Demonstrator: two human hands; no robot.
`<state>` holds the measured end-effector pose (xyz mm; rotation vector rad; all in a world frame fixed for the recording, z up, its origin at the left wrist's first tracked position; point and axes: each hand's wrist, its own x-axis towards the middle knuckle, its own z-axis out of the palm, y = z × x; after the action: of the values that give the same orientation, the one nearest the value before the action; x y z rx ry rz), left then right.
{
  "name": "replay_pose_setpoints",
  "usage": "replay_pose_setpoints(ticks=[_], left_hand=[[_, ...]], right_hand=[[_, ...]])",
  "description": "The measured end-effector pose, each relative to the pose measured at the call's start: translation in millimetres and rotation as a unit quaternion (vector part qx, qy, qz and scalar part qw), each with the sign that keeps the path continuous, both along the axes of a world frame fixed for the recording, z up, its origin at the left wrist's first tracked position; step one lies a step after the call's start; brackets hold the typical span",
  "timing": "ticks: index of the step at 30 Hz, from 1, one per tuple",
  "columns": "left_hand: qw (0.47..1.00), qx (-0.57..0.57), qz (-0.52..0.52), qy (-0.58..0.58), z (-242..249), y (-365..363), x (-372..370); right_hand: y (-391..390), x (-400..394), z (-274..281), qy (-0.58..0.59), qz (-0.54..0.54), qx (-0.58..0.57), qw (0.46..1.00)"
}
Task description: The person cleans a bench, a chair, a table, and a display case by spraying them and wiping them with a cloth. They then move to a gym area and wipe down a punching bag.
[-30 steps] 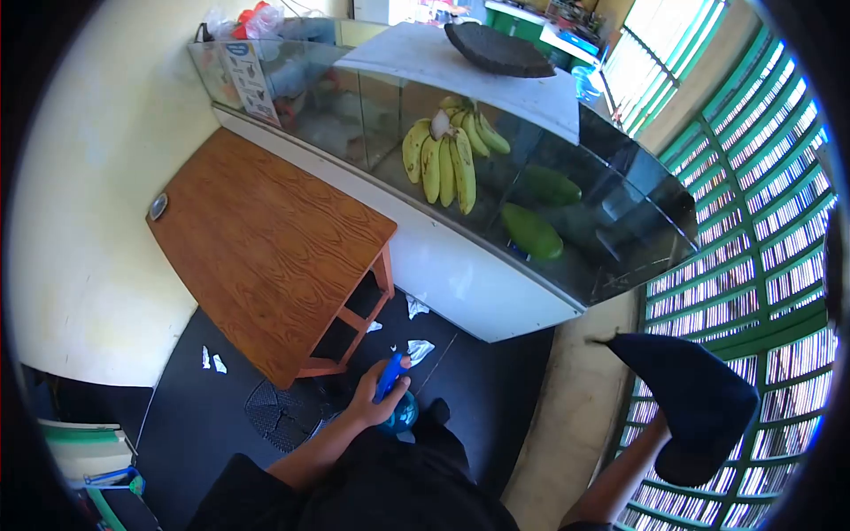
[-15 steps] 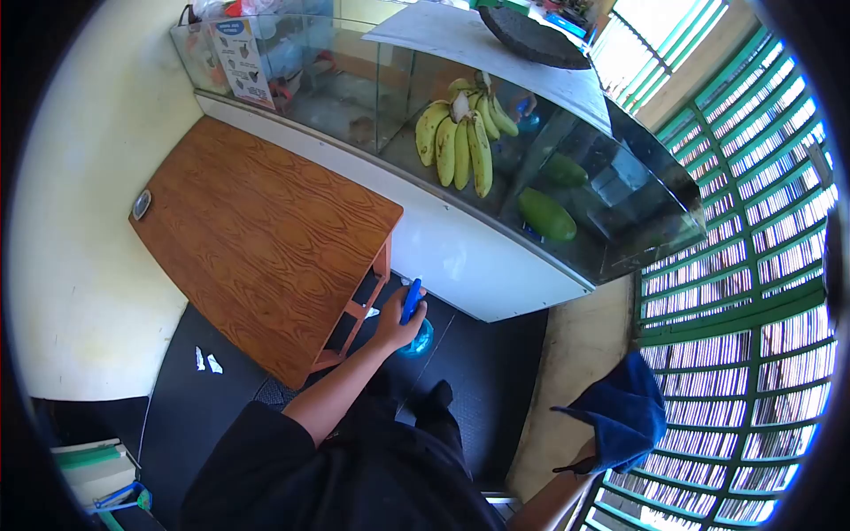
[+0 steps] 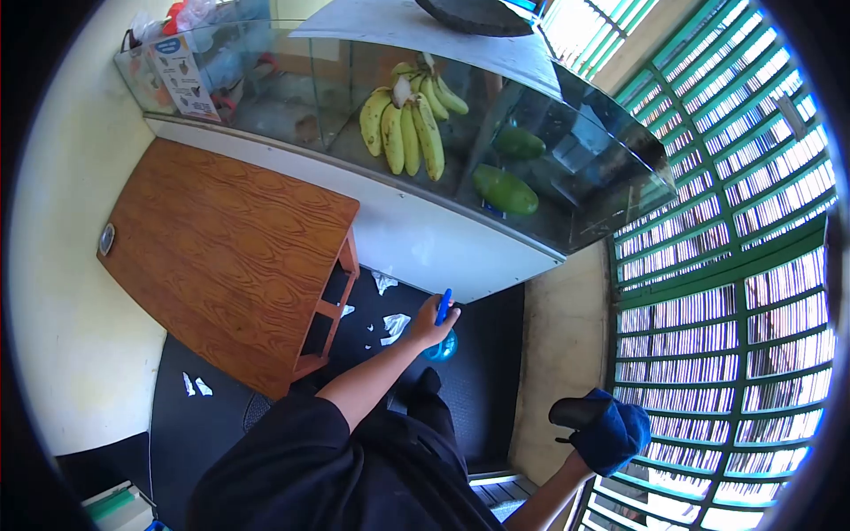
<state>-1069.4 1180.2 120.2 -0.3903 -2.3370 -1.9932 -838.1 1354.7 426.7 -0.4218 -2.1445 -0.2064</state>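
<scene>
My left hand (image 3: 428,329) is wrapped round a spray bottle with a blue head (image 3: 444,306) and a teal see-through body (image 3: 442,347). It is held out over the dark floor, in front of the white base panel of the glass display case (image 3: 329,124). At the lower right, a dark blue cloth (image 3: 622,437) is bunched over my right hand (image 3: 581,465) and hides most of its fingers. A darker flap of it sticks out to the left. This hand is near the green slatted window (image 3: 677,305).
A brown wooden table (image 3: 235,243) stands at left. Torn white paper (image 3: 394,327) lies on the black floor (image 3: 482,389). Inside the case are bananas (image 3: 409,133) and green fruits (image 3: 506,189); a dark stone slab (image 3: 478,16) rests on top.
The view has swung so the case and table sit further left, and more torn paper shows on the floor. The cloth in my right hand has folded into a tighter bunch.
</scene>
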Motion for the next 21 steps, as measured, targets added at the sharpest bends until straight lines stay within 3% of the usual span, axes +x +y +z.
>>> replay_pose_setpoints(ticks=[2,4,6,8,10,12,14,21], left_hand=[[0.995,-0.030,-0.068,-0.065,-5.3,12.0,7.5],[0.994,-0.044,-0.077,-0.059,-9.3,17.4,15.6],[0.979,-0.075,-0.102,-0.161,-10.1,19.1,21.4],[0.981,-0.115,-0.062,-0.145,-45.4,15.8,26.4],[0.977,-0.145,-0.012,-0.156,-67.9,2.9,28.2],[0.972,-0.098,0.040,-0.212,-90.6,-15.2,27.2],[0.969,-0.132,0.051,-0.202,-99.2,-35.4,26.4],[0.958,-0.169,0.067,-0.222,-80.2,-61.1,16.0]], right_hand=[[-0.8,9.9,-2.8,-0.039,-0.050,-0.017,0.998],[7.8,38.9,-19.5,-0.057,-0.080,-0.040,0.994],[24.5,76.6,-50.1,-0.014,-0.121,-0.177,0.977],[27.7,83.9,-55.0,-0.022,-0.151,-0.172,0.973],[29.7,84.1,-61.5,0.107,-0.105,-0.240,0.959],[34.4,84.8,-58.1,0.092,-0.101,-0.194,0.971],[44.4,90.3,-56.1,-0.029,-0.100,-0.158,0.982],[28.8,42.2,-31.5,0.004,-0.034,-0.083,0.996]])
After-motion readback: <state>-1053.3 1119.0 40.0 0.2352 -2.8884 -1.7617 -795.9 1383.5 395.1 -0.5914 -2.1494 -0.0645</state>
